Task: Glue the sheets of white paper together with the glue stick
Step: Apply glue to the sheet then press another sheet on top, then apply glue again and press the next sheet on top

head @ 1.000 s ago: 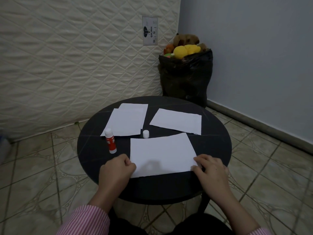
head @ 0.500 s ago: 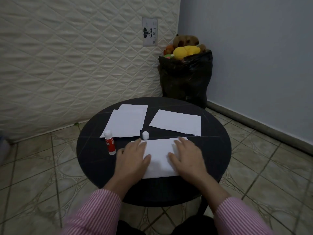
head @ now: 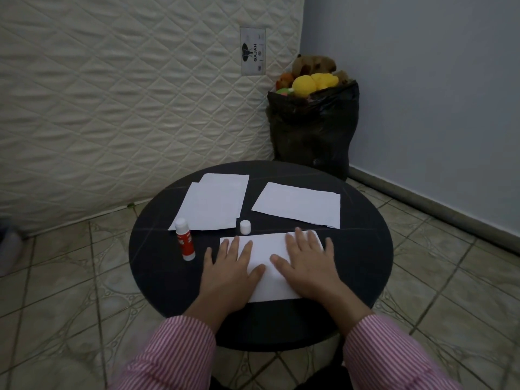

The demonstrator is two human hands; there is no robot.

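Observation:
On the round black table (head: pixel 363 254) a white sheet (head: pixel 267 254) lies folded over near the front. My left hand (head: pixel 230 274) presses flat on its left part and my right hand (head: pixel 306 266) presses flat on its right part, fingers straight. A red and white glue stick (head: pixel 185 240) lies uncapped to the left of the sheet. Its white cap (head: pixel 245 227) stands just behind the sheet. Two overlapping white sheets (head: pixel 211 205) lie at the back left and one white sheet (head: pixel 298 205) at the back right.
A quilted mattress (head: pixel 126 102) leans against the wall behind the table. A black bag (head: pixel 315 130) full of soft toys stands in the corner behind the table. Tiled floor surrounds the table.
The near sheet was flat with both hands at its front corners; it is now folded over to the back and both hands lie flat on top of it.

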